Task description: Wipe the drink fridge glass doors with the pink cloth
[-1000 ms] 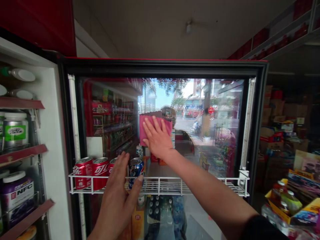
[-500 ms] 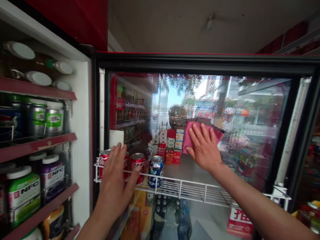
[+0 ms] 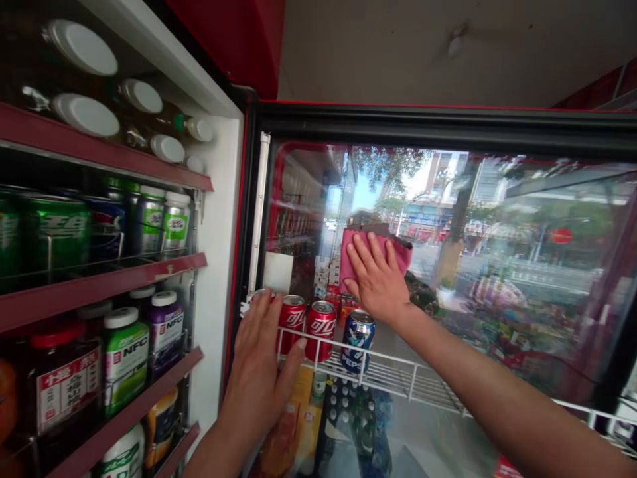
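My right hand (image 3: 377,279) lies flat, fingers spread, pressing a pink cloth (image 3: 351,255) against the inside of the open fridge door's glass (image 3: 497,265). My left hand (image 3: 261,372) rests open, fingers apart, against the left end of the white wire door rack (image 3: 398,378), in front of red cola cans (image 3: 306,322). A blue Pepsi can (image 3: 357,338) stands in the rack just below my right hand. The glass reflects a street scene.
To the left, the fridge interior has red-edged shelves (image 3: 99,285) holding green cans, NFC bottles (image 3: 129,352) and white-capped bottles lying on the top shelf (image 3: 84,116). The black door frame (image 3: 438,123) spans the top. Bottles and cartons show through the lower glass.
My right hand slid the pink cloth leftward and slightly up across the glass. The view swung left, showing more fridge shelves. My left hand stayed on the rack by the cola cans.
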{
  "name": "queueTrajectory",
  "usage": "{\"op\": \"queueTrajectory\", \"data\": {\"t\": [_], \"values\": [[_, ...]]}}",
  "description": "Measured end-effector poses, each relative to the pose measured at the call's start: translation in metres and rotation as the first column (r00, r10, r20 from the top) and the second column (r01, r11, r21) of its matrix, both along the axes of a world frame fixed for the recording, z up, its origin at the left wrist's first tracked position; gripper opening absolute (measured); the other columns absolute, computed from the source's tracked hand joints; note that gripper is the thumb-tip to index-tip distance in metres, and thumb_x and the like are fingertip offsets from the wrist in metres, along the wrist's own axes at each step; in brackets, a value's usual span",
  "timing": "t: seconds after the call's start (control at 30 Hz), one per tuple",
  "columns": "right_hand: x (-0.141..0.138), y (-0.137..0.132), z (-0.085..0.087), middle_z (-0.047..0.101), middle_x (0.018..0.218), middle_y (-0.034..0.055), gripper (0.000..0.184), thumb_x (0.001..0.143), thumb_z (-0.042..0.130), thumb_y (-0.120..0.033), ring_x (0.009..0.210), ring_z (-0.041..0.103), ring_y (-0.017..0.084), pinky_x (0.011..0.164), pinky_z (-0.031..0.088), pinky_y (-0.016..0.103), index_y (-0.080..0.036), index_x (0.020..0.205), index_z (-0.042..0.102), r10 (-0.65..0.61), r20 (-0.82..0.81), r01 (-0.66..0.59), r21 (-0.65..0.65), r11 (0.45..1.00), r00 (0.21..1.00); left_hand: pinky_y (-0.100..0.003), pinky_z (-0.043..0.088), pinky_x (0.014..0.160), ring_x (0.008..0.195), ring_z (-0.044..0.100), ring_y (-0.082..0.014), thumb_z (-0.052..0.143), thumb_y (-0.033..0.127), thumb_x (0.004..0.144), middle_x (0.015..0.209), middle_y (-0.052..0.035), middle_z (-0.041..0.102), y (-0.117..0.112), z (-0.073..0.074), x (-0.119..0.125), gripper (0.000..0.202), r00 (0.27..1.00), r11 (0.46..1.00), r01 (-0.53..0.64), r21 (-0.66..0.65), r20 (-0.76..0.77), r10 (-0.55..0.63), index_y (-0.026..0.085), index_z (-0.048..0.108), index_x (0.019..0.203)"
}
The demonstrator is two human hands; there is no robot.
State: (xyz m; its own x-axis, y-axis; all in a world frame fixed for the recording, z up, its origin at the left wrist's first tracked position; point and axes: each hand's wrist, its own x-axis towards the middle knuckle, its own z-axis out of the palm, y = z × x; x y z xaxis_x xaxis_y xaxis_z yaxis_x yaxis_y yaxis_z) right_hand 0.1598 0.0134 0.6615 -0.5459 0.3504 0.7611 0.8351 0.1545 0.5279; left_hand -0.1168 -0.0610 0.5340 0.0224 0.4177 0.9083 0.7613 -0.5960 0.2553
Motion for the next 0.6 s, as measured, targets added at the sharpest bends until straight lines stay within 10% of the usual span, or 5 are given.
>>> {"op": "queueTrajectory", "data": {"t": [0.6], "values": [[-0.162,0.076,0.004,0.028,0.185,0.0144,0.083,0.106,0.062,-0.047,0.176,0.015,0.037,0.145,0.015,0.062,-0.009,0.175,0.035,0.219,0.319,-0.17,-0.173,0.97,0.922,-0.073,0.046,0.128,0.17,0.036,-0.0379,0.058,0.044,0.107,0.183,-0.0153,0.035,-0.011,-0.024,-0.075,0.083,0.993,0.993,-0.115,-0.036,0.008,0.116,0.034,0.018,0.179]]}}
